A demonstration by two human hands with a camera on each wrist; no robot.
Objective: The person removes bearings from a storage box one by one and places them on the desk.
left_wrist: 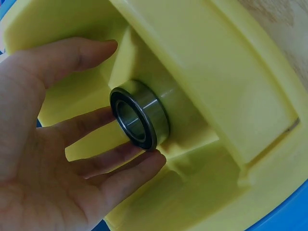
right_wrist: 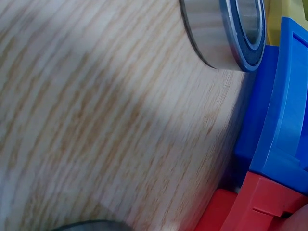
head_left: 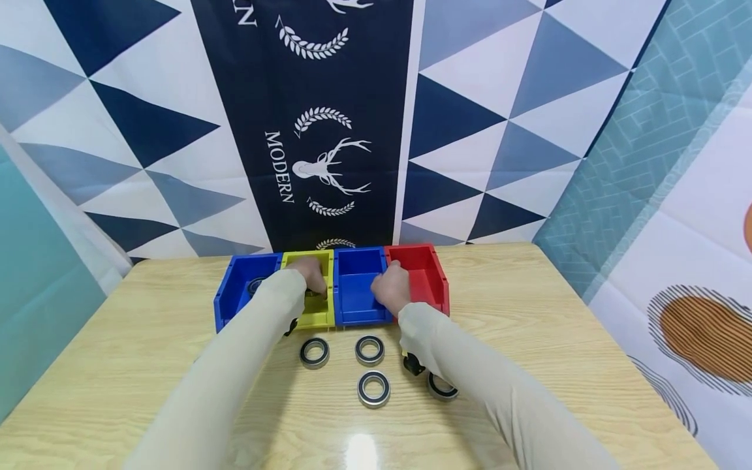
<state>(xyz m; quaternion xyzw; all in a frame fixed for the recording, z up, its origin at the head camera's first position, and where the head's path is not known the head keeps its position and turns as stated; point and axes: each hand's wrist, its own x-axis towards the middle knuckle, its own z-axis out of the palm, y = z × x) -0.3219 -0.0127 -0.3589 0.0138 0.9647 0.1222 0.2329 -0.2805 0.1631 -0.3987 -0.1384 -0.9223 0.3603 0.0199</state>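
My left hand (head_left: pixel 313 274) reaches into the yellow bin (head_left: pixel 317 320). In the left wrist view its fairly straight fingers touch a steel ball bearing (left_wrist: pixel 139 115) with a black seal, while the thumb stands apart from it. The bearing rests inside the bin against the wall. My right hand (head_left: pixel 392 287) is over the wall between the right blue bin (head_left: pixel 360 287) and the red bin (head_left: pixel 420 267). Its fingertips are hidden in the head view, and only a sliver of it shows in the right wrist view, so what it holds, if anything, is not visible.
Several bearings lie on the wooden table (head_left: pixel 499 294) in front of the bins, among them one bearing (head_left: pixel 361 390) nearest me and another (head_left: pixel 435 390) partly behind my right sleeve. The left blue bin (head_left: pixel 235 287) contains a bearing (head_left: pixel 253 286). A patterned cloth hangs behind.
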